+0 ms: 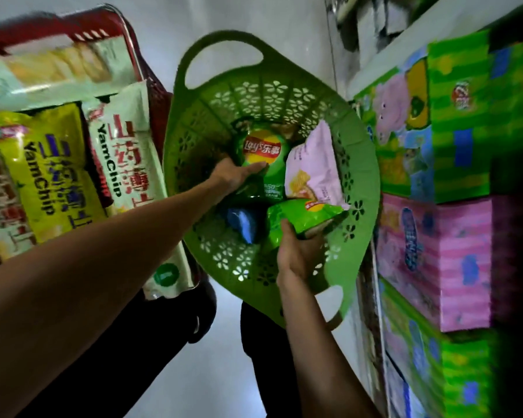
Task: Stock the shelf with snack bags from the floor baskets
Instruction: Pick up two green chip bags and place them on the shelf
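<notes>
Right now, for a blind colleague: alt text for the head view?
Both hands reach into a round green plastic basket: the left hand rests on a green Lay's chip bag, the right hand grips another green chip bag beside a pink bag.

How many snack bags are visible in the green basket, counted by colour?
Green: 2, the upper green bag touched by the left hand and the lower green bag gripped by the right hand
Pink: 1, the pink bag
Blue: 1, the blue bag
Total: 4
</notes>
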{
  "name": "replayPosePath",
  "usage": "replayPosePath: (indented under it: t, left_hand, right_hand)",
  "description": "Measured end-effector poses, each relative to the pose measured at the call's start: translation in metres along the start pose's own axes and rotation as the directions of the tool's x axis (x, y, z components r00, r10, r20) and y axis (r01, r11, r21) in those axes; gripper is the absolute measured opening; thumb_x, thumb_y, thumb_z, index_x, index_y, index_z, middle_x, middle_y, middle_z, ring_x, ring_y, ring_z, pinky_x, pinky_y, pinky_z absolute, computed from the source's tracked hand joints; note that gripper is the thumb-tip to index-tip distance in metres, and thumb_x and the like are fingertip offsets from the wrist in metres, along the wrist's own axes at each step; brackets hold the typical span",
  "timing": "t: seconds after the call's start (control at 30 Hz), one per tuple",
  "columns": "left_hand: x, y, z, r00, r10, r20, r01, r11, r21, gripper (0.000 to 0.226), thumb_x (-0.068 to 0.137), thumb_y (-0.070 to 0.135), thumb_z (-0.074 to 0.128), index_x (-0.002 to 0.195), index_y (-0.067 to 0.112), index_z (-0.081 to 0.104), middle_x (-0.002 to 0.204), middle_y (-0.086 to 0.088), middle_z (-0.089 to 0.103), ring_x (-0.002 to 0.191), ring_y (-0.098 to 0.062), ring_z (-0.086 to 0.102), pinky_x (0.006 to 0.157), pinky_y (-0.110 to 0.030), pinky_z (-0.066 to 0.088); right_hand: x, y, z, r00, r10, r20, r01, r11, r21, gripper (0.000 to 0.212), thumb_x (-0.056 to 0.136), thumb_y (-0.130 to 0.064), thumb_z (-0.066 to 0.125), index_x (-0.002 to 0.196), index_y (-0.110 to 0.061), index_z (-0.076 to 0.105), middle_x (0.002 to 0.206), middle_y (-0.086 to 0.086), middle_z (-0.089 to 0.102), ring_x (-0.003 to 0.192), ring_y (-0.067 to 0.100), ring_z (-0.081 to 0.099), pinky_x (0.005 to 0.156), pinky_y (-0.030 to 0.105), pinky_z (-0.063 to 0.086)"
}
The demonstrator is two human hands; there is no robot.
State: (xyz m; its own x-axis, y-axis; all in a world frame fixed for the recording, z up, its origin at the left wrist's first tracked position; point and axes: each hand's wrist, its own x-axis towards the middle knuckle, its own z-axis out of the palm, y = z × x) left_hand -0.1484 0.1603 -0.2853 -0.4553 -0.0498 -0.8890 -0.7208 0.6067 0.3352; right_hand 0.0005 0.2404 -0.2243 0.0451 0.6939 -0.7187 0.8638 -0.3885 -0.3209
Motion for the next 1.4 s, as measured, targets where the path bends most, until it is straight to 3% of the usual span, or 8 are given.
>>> replayPosePath:
  t: [0.1, 0.23, 0.37, 0.67, 0.8, 0.97, 1.17, 1.4]
  left_hand:
    - [0.002, 0.01, 0.0, 0.99, -0.092, 0.107, 0.104, 0.988, -0.114, 0.06, 0.075, 0.038, 0.082, 0.121, 0.005, 0.061, 0.109, -0.006, 0.069, 0.075, -0.019, 0.066, 0.051, -0.019, 0.053]
    - [0.001, 0.015, -0.007, 0.969, -0.131, 0.21, 0.167, 0.972, -0.167, 0.056, 0.075, 0.034, 0.083, 0.12, 0.008, 0.062, 0.109, -0.008, 0.07, 0.082, -0.021, 0.068, 0.066, -0.027, 0.053]
    - [-0.006, 0.014, -0.011, 0.978, -0.115, 0.174, 0.151, 0.966, -0.211, 0.054, 0.074, 0.029, 0.084, 0.119, 0.01, 0.062, 0.115, -0.009, 0.069, 0.094, -0.024, 0.067, 0.076, -0.029, 0.053]
    - [-0.07, 0.0, -0.033, 0.967, 0.254, -0.026, -0.255, 0.963, -0.091, 0.073, 0.067, 0.031, 0.085, 0.127, 0.015, 0.046, 0.117, -0.006, 0.067, 0.105, -0.025, 0.065, 0.094, -0.044, 0.053]
    - [-0.092, -0.001, -0.054, 0.922, 0.383, -0.057, -0.386, 0.921, -0.059, 0.064, 0.068, 0.035, 0.082, 0.117, 0.029, 0.041, 0.121, 0.001, 0.066, 0.109, -0.02, 0.064, 0.095, -0.046, 0.053]
    - [-0.084, 0.007, -0.064, 0.936, 0.343, -0.081, -0.35, 0.93, -0.111, 0.075, 0.068, 0.033, 0.084, 0.13, 0.026, 0.042, 0.127, 0.0, 0.064, 0.113, -0.02, 0.063, 0.1, -0.046, 0.05]
    - [-0.066, 0.0, -0.059, 0.943, 0.331, -0.025, -0.331, 0.936, -0.122, 0.075, 0.071, 0.027, 0.085, 0.132, 0.026, 0.041, 0.129, -0.001, 0.062, 0.114, -0.021, 0.062, 0.101, -0.048, 0.049]
    - [-0.06, -0.008, -0.056, 0.944, 0.329, 0.022, -0.319, 0.928, -0.194, 0.078, 0.076, 0.015, 0.081, 0.139, 0.018, 0.035, 0.127, -0.001, 0.06, 0.113, -0.02, 0.062, 0.1, -0.045, 0.051]
  right_hand:
    - [0.009, 0.005, 0.0, 1.0, -0.023, 0.017, 0.025, 0.997, -0.078, 0.07, 0.065, -0.05, 0.07, 0.12, -0.008, 0.06, 0.114, 0.01, 0.069, 0.101, 0.027, 0.067, 0.086, 0.041, 0.054]
    - [0.006, 0.005, -0.014, 0.997, 0.064, 0.043, -0.06, 0.995, -0.077, 0.016, 0.081, -0.021, 0.066, 0.097, -0.016, 0.066, 0.082, -0.001, 0.073, 0.068, 0.022, 0.071, 0.066, 0.036, 0.058]
    - [-0.02, -0.014, -0.033, 0.99, 0.133, 0.045, -0.137, 0.986, 0.096, 0.024, 0.084, -0.003, 0.062, 0.107, -0.004, 0.066, 0.089, 0.013, 0.074, 0.051, 0.019, 0.068, 0.046, 0.023, 0.05]
    - [-0.039, -0.101, -0.053, 0.976, 0.138, 0.167, -0.199, 0.875, 0.44, 0.031, 0.083, 0.001, 0.06, 0.113, -0.001, 0.06, 0.096, 0.021, 0.068, 0.051, 0.016, 0.07, 0.048, 0.025, 0.056]
    - [-0.034, -0.148, -0.045, 0.857, 0.105, 0.505, -0.353, 0.833, 0.426, 0.01, 0.101, -0.026, 0.05, 0.1, -0.017, 0.052, 0.102, 0.006, 0.063, 0.083, 0.018, 0.069, 0.09, 0.035, 0.053]
    - [-0.007, -0.12, -0.045, 0.95, -0.088, 0.299, 0.062, 0.993, 0.096, 0.048, 0.093, -0.004, 0.062, 0.137, -0.007, 0.045, 0.122, 0.016, 0.064, 0.098, 0.021, 0.064, 0.073, 0.024, 0.051]
    - [0.032, -0.078, -0.049, 0.882, -0.239, 0.406, 0.307, 0.945, -0.112, 0.107, 0.064, -0.039, 0.089, 0.15, -0.017, 0.028, 0.147, 0.007, 0.05, 0.129, 0.02, 0.053, 0.109, 0.047, 0.043]
    - [0.046, -0.075, -0.037, 0.818, -0.365, 0.445, 0.561, 0.678, -0.475, 0.115, 0.061, -0.066, 0.079, 0.151, -0.016, 0.028, 0.158, 0.009, 0.019, 0.146, 0.031, 0.022, 0.119, 0.053, 0.024]
